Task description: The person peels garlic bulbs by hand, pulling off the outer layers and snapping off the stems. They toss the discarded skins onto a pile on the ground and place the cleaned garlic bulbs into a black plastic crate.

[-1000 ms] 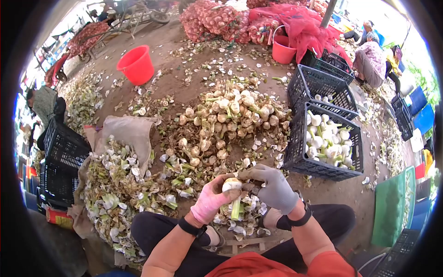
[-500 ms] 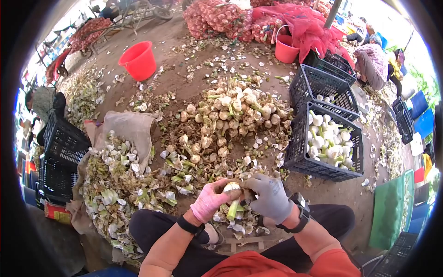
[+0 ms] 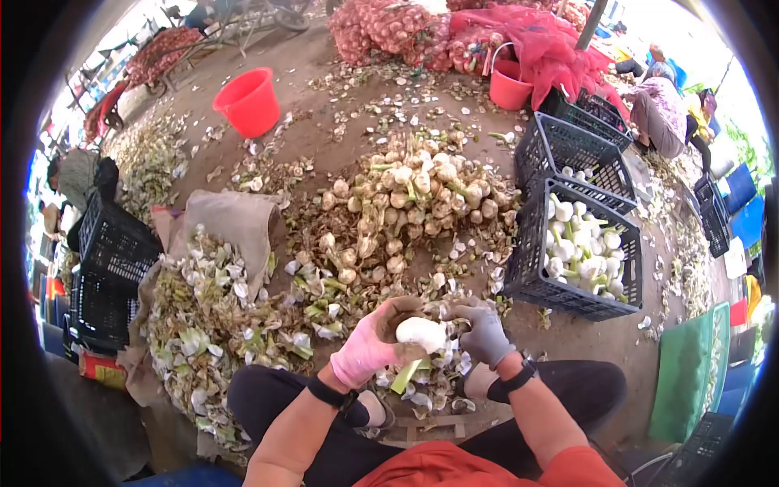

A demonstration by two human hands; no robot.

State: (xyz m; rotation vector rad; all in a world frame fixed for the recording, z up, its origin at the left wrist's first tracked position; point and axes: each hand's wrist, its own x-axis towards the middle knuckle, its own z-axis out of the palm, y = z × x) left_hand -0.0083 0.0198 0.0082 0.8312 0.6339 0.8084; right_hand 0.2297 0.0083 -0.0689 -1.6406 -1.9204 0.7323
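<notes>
A white garlic bulb (image 3: 422,334) with a green stem pointing down sits in my left hand (image 3: 375,345). That hand wears a pink glove with darkened fingers, and its fingers and thumb curl around the bulb's left side. Just right of the bulb is my right hand (image 3: 484,334) in a grey glove, its fingers apart and reaching toward the bulb with a small gap between. Nothing shows in the right hand. Beyond both hands lies a heap of unpeeled garlic bulbs (image 3: 418,191) with dry stalks.
A black crate (image 3: 568,294) of cleaned white garlic stands at right, more crates behind it. Peelings (image 3: 203,341) pile up at left beside a sack cloth (image 3: 231,231). Red buckets (image 3: 247,104) and net bags of garlic (image 3: 389,32) are farther back. People sit at both sides.
My right hand has drawn away to the right from the bulb. The bulb has turned in my left hand and now shows a bare white side. The view has shifted slightly.
</notes>
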